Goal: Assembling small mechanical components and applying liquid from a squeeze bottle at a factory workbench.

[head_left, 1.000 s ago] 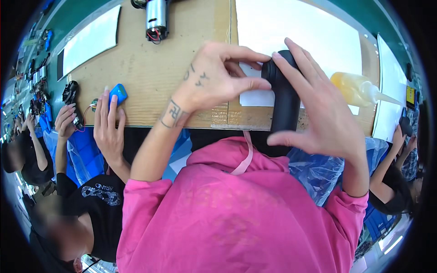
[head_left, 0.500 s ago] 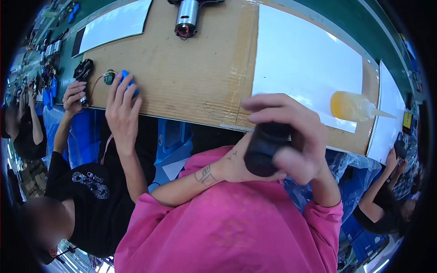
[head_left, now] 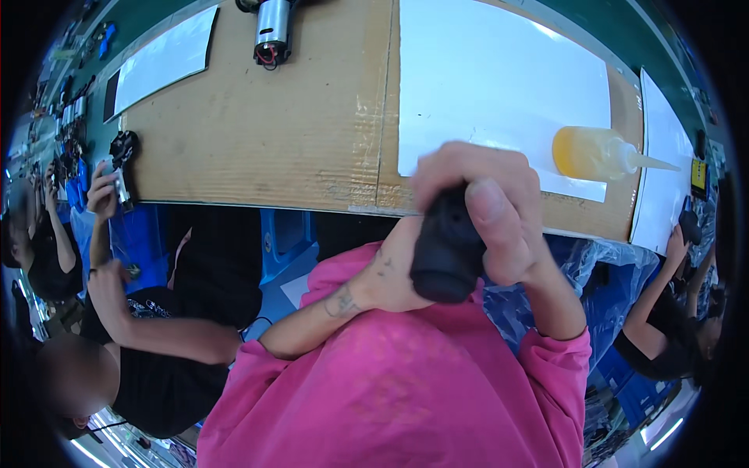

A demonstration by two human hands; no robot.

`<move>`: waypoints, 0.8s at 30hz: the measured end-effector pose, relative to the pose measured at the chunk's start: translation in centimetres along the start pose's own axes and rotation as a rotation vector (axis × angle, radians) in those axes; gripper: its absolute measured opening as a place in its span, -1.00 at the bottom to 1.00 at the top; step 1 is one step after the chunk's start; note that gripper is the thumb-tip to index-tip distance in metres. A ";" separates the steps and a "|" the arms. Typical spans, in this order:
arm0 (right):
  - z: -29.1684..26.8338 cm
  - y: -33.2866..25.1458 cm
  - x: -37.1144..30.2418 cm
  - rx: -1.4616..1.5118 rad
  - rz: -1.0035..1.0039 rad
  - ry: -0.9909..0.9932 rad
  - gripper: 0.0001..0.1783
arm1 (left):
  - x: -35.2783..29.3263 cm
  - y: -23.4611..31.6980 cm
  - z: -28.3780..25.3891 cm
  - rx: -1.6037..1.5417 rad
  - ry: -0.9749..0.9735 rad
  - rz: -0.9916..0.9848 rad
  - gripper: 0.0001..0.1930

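Just in front of my pink shirt, both of my hands are closed on a black, rounded cylindrical part [head_left: 446, 261]. My left hand [head_left: 396, 269] grips it from the left, its fingers mostly hidden behind the part. From above and right, my right hand [head_left: 499, 207] wraps over the upper end, with the thumb pressed along its side. The part is held clear of the cardboard-topped table [head_left: 312, 148], near its front edge. A squeeze bottle [head_left: 581, 154] of yellow liquid lies on its side to the right, its nozzle pointing right.
A white sheet [head_left: 499, 86] covers the table's right half. At the far side lies a silver motor [head_left: 272, 27] with red wire. A white board [head_left: 168, 58] is at the far left. On my left, a co-worker in black holds a dark device [head_left: 122, 160]. A blue stool [head_left: 285, 238] stands below.
My right hand has turned around the black part, its thumb now lying along it. The co-worker's near hand has drawn back from the table, and the blue item there is gone from it.
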State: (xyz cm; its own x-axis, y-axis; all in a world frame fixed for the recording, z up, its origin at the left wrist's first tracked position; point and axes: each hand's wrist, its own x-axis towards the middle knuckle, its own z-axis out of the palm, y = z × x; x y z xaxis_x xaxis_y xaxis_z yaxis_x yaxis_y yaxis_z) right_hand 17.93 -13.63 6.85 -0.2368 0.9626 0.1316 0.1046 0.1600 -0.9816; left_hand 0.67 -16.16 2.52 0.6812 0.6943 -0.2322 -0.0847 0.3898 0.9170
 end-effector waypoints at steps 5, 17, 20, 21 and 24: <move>-3.0 -4.4 -0.4 0.061 0.197 -0.014 -0.33 | -0.7 1.1 -5.0 0.243 -0.094 0.281 -0.29; 2.8 -2.7 2.4 -0.344 -0.684 -0.002 -0.59 | 0.7 1.7 -2.3 -1.021 -0.215 -0.169 -0.22; 3.5 -2.9 2.3 -0.345 -0.661 -0.023 -0.67 | 1.3 1.2 -0.4 -0.917 -0.033 -0.303 -0.21; 3.6 -2.7 2.3 -0.392 -0.642 0.001 -0.73 | 1.5 1.2 0.5 -0.890 0.004 -0.339 -0.21; 3.7 -1.6 2.4 -0.497 -0.601 0.055 -0.86 | 2.7 1.0 1.1 -0.829 0.075 -0.373 -0.19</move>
State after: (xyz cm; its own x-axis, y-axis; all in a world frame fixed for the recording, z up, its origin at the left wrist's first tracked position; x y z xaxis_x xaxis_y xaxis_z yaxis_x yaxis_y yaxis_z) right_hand 13.57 -12.34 8.20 -0.3427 0.6873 0.6405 0.3971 0.7238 -0.5643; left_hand 3.26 -14.58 3.16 0.7229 0.4624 -0.5135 -0.3836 0.8866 0.2583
